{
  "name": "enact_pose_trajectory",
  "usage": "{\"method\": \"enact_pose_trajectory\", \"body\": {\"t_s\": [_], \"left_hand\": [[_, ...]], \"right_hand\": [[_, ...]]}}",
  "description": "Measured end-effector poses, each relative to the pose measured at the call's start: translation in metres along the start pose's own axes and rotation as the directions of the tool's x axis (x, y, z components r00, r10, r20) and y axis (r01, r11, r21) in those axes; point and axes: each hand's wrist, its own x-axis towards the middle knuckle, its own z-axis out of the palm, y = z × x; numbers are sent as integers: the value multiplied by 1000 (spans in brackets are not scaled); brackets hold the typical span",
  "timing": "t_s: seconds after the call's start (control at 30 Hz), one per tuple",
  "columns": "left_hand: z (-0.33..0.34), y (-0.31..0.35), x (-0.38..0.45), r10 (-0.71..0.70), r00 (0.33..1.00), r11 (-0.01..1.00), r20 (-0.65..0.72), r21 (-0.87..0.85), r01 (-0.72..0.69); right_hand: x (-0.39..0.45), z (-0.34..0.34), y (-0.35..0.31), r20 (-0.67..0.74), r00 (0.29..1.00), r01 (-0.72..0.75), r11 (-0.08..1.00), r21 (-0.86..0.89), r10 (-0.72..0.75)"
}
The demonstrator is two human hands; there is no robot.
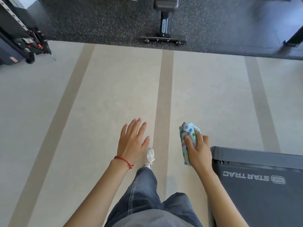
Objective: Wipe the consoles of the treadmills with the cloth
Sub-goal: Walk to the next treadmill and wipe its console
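Weight bench (164, 22) beyond striped floor (114, 89)

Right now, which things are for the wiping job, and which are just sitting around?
For the job: cloth held in the right hand; treadmill.
Just around: weight bench, rack, empty left hand.

lighting: bright, even, diffuse; source not in view. shadows: faint and soft on the pale floor (114, 89) beside the leg (144, 190). glare: mild sheen on the grey treadmill deck (262, 185), perhaps from overhead. blur: slight softness throughout; dark speckled mat (98, 22) and equipment at the top edge smeared. distortion: wide-angle; floor stripes splay outward, corners bend. colour: slightly washed.
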Motion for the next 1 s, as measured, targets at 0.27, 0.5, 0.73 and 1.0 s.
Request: {"method": "enact_pose_trajectory", "body": {"t_s": [0.27,0.5,0.73,1.0], "left_hand": [[-5,-31,159,142,989,990,38,4,-143],[14,-13,278,234,970,972,63,-30,-233],[32,33,410,353,932,936,85,-21,-352],[39,93,538,497,864,868,78,-69,-492]], "right_hand": [[115,-3,-53,-68,993,-94,995,35,96],[211,-27,-61,-133,974,-174,982,70,182],[323,-74,-65,-191,952,-215,967,138,239],[411,-126,-61,-256,901,-316,934,169,351]]}}
